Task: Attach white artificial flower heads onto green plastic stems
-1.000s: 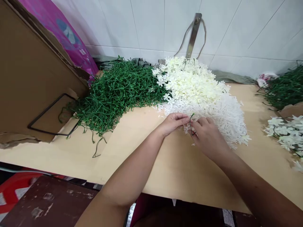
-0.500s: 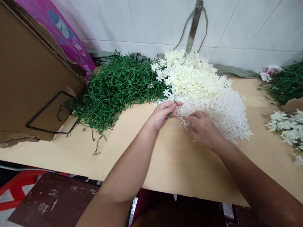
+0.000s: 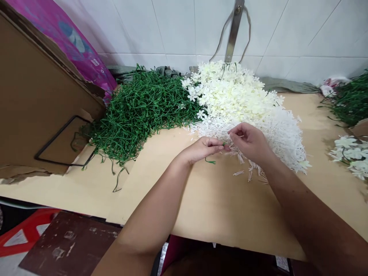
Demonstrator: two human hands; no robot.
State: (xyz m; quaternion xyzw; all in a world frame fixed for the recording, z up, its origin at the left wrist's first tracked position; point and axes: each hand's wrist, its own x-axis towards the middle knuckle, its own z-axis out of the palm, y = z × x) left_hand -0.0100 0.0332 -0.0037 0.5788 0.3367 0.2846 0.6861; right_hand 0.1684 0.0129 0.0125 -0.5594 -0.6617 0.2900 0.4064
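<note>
My left hand is closed in a pinch on a green plastic stem, whose end hangs below the fingers. Close beside it on the right, my right hand has thumb and fingertips pressed together; whatever is between them is too small to make out. Both hands are at the front edge of a heap of thin white plastic pieces, and a few loose ones lie on the table below. White artificial flower heads are piled behind. Left of them spreads a tangled heap of green stems.
A cardboard box with a black wire frame stands at the left, beside a pink plastic bag. White flowers on stems lie at the far right, near more green stems. A metal strip leans on the tiled wall.
My left hand has moved slightly right and toward me with the stem. My right hand has lifted from the white pieces to the left hand, and several pieces now lie scattered in front.
</note>
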